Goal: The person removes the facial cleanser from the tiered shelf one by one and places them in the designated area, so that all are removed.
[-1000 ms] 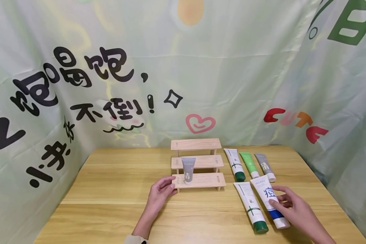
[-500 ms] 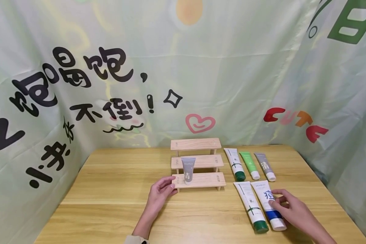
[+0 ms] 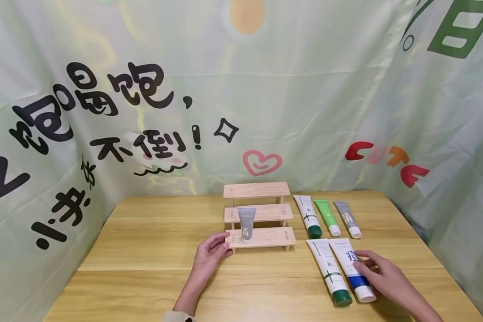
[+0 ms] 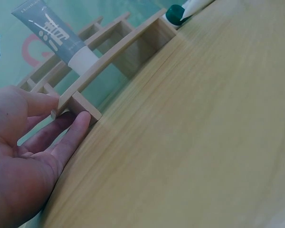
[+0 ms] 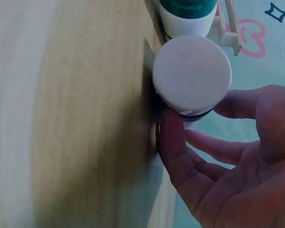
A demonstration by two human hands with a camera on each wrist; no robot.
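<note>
My left hand point(image 3: 210, 256) holds the left end of the bottom step of a three-tier wooden display stand point(image 3: 261, 239), thumb and fingers at its corner. A small grey squeeze tube point(image 3: 247, 223) stands cap-down on that step. At the right, my right hand point(image 3: 382, 273) grips a white squeeze tube with a blue band point(image 3: 348, 264), thumb on top and fingers along its right side. It lies on the table; its white cap point(image 5: 192, 73) faces the right wrist camera. Close on its left lies a white tube with a green cap point(image 3: 331, 270).
Behind these lie another white tube with a green cap point(image 3: 307, 214), a light green tube point(image 3: 327, 217) and a grey tube point(image 3: 347, 219), right of the stand. The wooden table point(image 3: 153, 268) meets printed cloth point(image 3: 314, 112) at its back and sides.
The blue-banded tube has shifted slightly left at its cap end and come down alongside the green-capped tube, my right hand still on it. My left hand stays at the stand.
</note>
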